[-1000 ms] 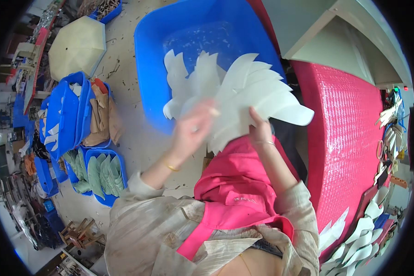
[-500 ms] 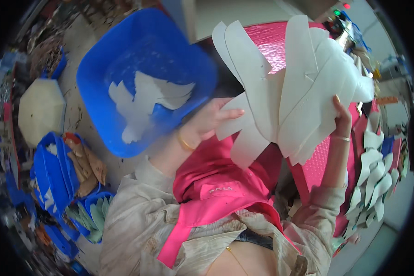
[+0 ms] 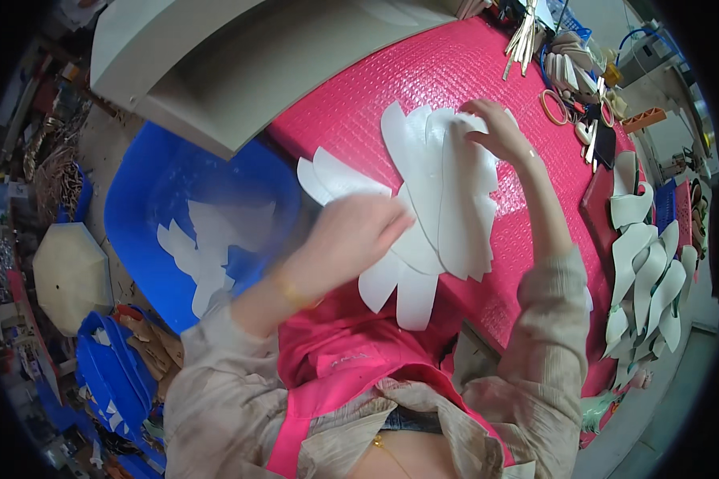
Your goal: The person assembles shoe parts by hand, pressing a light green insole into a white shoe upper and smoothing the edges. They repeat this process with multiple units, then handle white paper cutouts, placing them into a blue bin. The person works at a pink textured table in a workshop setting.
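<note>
A layered pile of white flat cut-out pieces (image 3: 463,199), with long rounded lobes, lies on the pink quilted table cover in front of me. Over the pile's left side is my left hand (image 3: 359,235), blurred by motion, with its fingers bent; whether they grip anything cannot be made out. My right hand (image 3: 499,134) arches over the far right edge of the pile, its thumb and fingers apart and nothing visibly held. More white cut-outs (image 3: 208,247) rest inside the blue plastic tub (image 3: 136,215) to the left.
A beige machine housing (image 3: 192,88) overhangs the far left of the pink table (image 3: 351,96). Scissors (image 3: 553,108) and other tools lie at the back right. Many curved white pieces (image 3: 647,271) hang along the right edge. A pale octagonal stool (image 3: 72,279) stands left.
The white pieces, held up in both hands before, now lie on the pink table. My right hand moved to the pile's far edge; my left moved over it. The view shifted.
</note>
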A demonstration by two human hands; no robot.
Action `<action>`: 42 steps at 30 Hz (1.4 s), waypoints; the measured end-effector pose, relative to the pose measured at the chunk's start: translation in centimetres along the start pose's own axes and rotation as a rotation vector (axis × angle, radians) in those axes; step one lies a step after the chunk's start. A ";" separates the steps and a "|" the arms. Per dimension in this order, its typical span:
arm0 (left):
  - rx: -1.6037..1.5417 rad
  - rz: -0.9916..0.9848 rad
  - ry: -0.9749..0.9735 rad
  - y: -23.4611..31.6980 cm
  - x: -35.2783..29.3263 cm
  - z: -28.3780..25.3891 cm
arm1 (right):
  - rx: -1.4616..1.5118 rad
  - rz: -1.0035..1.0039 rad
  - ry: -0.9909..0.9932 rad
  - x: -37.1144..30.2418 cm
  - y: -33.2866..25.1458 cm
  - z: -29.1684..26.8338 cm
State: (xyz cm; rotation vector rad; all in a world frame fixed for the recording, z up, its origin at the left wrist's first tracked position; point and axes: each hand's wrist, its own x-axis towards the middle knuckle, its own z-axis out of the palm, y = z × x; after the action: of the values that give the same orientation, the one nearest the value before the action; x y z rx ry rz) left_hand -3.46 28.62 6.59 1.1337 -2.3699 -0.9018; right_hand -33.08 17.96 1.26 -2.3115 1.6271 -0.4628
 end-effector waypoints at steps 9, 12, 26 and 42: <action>0.158 0.116 0.025 -4.9 11.5 7.0 | -0.121 -0.002 -0.512 5.7 1.1 0.1; 0.129 0.113 0.002 -5.1 11.7 7.0 | -0.030 -0.023 -0.473 5.6 1.6 -0.1; 0.064 0.121 0.057 -5.6 11.5 7.3 | -0.035 0.200 -0.116 4.1 2.1 1.6; -0.135 0.128 0.187 -2.0 0.3 7.5 | 0.018 0.104 -0.023 -14.2 -12.9 3.2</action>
State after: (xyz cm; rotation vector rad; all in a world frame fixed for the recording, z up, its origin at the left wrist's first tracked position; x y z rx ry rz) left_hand -6.68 30.34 -0.23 0.9579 -2.1687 -0.8584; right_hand -25.21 35.73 2.07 -2.1984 1.7147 -0.4237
